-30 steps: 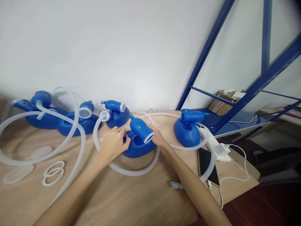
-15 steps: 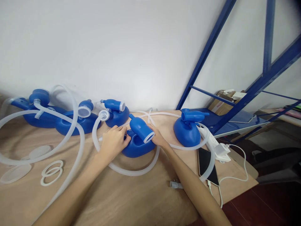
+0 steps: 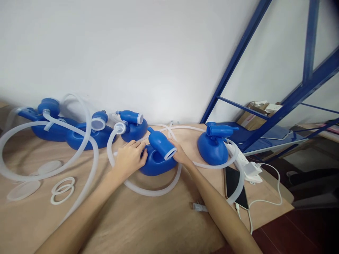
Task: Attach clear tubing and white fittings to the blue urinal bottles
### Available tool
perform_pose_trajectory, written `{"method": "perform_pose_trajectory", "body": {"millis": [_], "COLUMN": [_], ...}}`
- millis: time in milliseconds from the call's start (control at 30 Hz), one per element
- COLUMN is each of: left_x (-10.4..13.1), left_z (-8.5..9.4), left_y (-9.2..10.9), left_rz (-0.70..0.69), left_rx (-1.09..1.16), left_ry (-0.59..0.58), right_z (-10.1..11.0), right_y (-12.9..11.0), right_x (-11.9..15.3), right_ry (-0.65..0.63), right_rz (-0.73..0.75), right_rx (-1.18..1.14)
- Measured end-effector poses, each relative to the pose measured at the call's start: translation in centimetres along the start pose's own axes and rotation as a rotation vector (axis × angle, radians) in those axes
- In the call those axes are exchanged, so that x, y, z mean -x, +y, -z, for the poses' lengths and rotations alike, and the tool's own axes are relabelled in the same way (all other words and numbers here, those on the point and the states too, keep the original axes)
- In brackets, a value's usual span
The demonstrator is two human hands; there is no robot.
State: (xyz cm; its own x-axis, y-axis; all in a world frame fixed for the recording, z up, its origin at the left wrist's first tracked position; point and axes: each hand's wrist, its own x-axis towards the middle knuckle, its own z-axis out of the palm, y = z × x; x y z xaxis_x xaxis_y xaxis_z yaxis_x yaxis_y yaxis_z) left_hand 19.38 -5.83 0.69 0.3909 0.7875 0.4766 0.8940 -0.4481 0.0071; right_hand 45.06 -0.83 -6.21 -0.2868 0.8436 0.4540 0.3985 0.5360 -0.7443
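Curled round the left end of a blue container (image 3: 157,165), my left hand (image 3: 129,157) grips it with thumb and fingers. My right hand (image 3: 179,152) is at its right end, the fingers mostly hidden behind a blue bottle-shaped piece (image 3: 160,143); whether they close on that piece or on the container, I cannot tell. The container rests on the wooden table (image 3: 137,225) in the middle of the scene, between my hands. Above it, the bottle-shaped piece tilts, its narrow spout far and to the left, its wide, white-rimmed mouth near and to the right. I see only shadow inside that mouth, and the hollow in the container's top is partly covered, so I cannot tell what either holds. Beyond my left hand stands another blue container (image 3: 135,131), a white-rimmed bottle-shaped piece (image 3: 129,116) on top. Farther left, two more blue containers (image 3: 94,138) sit side by side with a pale hose (image 3: 93,169) looping over them. To my right is a squat blue container (image 3: 212,151) topped by a spouted piece (image 3: 219,131), near a phone (image 3: 235,187) and a power strip (image 3: 239,158). On the shelf (image 3: 267,141) at far right, an open cardboard box (image 3: 251,120) holds small white items.
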Motion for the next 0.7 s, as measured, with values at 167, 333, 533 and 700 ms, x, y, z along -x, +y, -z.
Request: {"method": "perform_pose_trajectory", "body": {"millis": [167,333,533,700], "left_x": [-0.4,-0.9,-1.1,-1.1], "left_z": [0.7,1.3,1.9,2.3], "left_y": [-0.7,-2.2,-4.1,-4.3], "left_rz": [-0.021,-0.060,-0.018,0.016], "left_rx": [0.020,0.061,0.109,0.111], "left_ry": [-0.082,-0.156,-0.233,-0.272], "right_z": [1.1,9.4,14.2,10.4], "right_y": [-0.9,-6.4,-12.7,-12.0], "right_x": [-0.7,1.4,12.4,17.6], "right_ry": [-0.088,-0.441,-0.461,-0.584], "right_rz": [-0.012,-0.154,-0.456,-0.504], "right_rx": [-0.007,0.276,0.475,0.457]}}
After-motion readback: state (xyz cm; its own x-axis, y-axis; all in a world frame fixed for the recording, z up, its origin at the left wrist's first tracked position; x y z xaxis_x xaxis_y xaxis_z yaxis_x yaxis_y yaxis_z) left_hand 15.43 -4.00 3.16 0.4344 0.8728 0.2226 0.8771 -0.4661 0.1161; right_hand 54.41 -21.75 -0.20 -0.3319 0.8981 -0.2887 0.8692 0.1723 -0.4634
